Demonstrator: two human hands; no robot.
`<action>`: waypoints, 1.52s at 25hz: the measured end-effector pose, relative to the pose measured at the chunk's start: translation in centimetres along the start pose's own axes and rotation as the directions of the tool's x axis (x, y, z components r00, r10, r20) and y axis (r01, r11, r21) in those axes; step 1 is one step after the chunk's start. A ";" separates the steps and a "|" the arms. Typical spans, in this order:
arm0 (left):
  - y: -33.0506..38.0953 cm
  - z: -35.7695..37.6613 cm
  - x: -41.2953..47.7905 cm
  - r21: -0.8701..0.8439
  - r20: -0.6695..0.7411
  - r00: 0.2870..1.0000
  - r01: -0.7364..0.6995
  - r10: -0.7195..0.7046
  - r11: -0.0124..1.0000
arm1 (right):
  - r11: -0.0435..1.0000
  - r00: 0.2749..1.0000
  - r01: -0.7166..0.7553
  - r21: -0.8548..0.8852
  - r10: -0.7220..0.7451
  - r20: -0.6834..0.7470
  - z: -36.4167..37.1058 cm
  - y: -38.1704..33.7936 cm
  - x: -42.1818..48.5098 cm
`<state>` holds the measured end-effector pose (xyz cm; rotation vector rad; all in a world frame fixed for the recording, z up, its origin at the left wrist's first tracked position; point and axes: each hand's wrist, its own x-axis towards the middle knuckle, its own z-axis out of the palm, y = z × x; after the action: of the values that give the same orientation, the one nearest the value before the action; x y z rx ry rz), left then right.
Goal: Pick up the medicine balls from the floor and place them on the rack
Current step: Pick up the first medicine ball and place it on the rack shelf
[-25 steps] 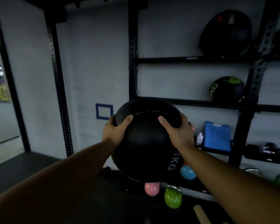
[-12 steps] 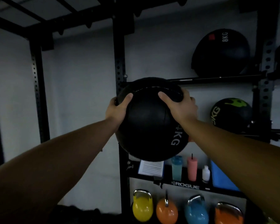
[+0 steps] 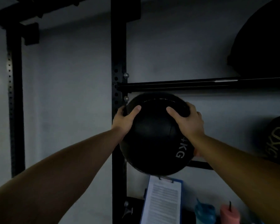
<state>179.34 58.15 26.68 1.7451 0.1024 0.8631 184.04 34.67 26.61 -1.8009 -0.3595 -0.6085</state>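
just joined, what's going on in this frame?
A person holds a black medicine ball marked "KG" with both bare hands, left hand and right hand on its upper sides. The ball is raised in front of the black rack, just under an upper shelf rail; whether it already rests on the lower rail is hidden. Two other balls sit on the rack to the right. A clipboard stands below.

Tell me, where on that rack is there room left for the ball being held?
The middle shelf bar looks free between the upright and the green-marked ball. The top bar is bare left of the big ball. The bottom shelf is crowded: clipboard, bottles.
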 end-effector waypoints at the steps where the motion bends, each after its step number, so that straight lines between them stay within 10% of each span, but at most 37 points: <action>1: -1.7 0.7 2.9 0.040 0.051 0.999 -0.018 0.016 0.999 | 1.000 1.000 0.010 -0.018 -0.010 0.018 1.8 1.2 2.5; 6: -8.3 4.0 16.0 0.175 0.292 0.866 -0.465 0.406 0.868 | 0.948 0.971 0.230 -0.219 -0.208 0.118 10.1 2.8 16.9; 14: -9.9 3.8 20.1 0.029 0.274 0.851 -0.472 0.447 0.881 | 0.915 0.955 0.297 -0.274 -0.286 0.080 14.6 2.5 21.5; 26: -12.0 -2.1 -5.5 0.458 0.281 0.960 -0.122 -0.013 0.881 | 0.808 0.935 0.245 -0.535 -0.051 0.351 0.3 9.9 -3.1; 38: -3.1 -2.2 -24.1 0.662 0.418 0.907 -0.260 -0.058 0.703 | 0.779 0.951 0.060 -0.624 0.145 0.273 -16.9 7.6 -21.8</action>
<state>161.59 49.57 12.29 2.6646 0.0554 0.5279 166.44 17.60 11.85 -2.5647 -0.3441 -0.4352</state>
